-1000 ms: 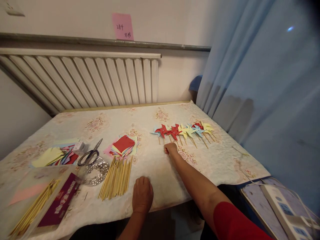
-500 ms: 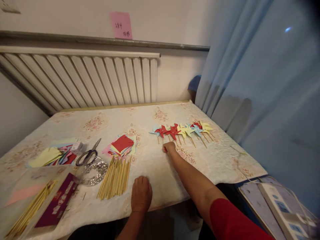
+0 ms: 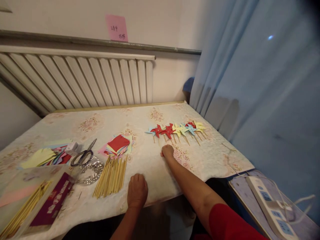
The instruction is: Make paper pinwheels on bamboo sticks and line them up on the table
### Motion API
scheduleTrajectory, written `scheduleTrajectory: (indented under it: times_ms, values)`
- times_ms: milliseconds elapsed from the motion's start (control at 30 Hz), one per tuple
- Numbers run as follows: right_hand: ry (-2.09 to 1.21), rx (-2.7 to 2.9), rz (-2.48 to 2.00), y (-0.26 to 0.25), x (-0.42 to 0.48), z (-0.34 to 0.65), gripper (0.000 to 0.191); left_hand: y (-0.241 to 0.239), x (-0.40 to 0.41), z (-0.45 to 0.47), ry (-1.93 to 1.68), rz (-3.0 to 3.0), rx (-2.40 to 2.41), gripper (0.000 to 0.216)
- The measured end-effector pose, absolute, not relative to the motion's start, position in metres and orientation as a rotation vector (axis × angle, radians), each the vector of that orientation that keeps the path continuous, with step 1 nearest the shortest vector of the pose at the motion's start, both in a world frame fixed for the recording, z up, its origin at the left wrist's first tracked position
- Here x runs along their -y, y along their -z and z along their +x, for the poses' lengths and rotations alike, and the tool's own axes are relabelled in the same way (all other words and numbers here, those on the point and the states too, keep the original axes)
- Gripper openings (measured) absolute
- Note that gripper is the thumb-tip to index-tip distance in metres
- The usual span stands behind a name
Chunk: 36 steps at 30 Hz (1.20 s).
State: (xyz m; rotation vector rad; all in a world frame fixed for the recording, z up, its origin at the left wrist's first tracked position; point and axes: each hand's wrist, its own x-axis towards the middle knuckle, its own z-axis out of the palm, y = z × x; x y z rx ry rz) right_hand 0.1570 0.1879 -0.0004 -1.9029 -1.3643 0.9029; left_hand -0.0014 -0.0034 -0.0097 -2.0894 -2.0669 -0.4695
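Note:
Just in front of a row of paper pinwheels is my right hand (image 3: 167,151), its fingers curled in and nothing showing in them. Red, pale blue and yellow heads make up the row, each on a thin wooden stick; a red pinwheel (image 3: 157,131) lies near its left end. My left hand (image 3: 137,190) rests in a loose fist by the table's near edge, with nothing visible in it. To its left lies a spread of wooden sticks (image 3: 110,176). Beyond these sits a stack of coloured paper (image 3: 118,145), a red sheet on top.
Scissors (image 3: 83,154) lie behind a clear dish of small silvery pieces (image 3: 91,170). Coloured paper pieces (image 3: 40,158) and a purple box (image 3: 51,201) are at the left. A power strip (image 3: 270,208) with cables stands right, below the blue curtain (image 3: 255,83).
My right hand has drawn back slightly toward me, away from the pinwheel sticks. The left hand stays where it was on the table. The whole view has shifted a little.

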Motion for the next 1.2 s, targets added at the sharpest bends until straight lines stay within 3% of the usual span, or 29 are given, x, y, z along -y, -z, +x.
scheduleTrajectory:
  times_ms: [533,867,1200]
  values:
    - [-0.476,1.700,-1.425,0.030,-0.080,0.187,0.018,0.012,0.003,-0.002,0.492,-2.065,2.076,0.014]
    - [-0.060,2.194,-1.549,0.027,-0.046,0.182,0.015,0.015,0.008,0.000,0.504,-2.053,2.164,0.013]
    - [0.023,2.283,-1.608,0.021,-0.044,0.180,0.012,0.020,0.016,-0.009,0.702,-2.190,2.164,0.015]
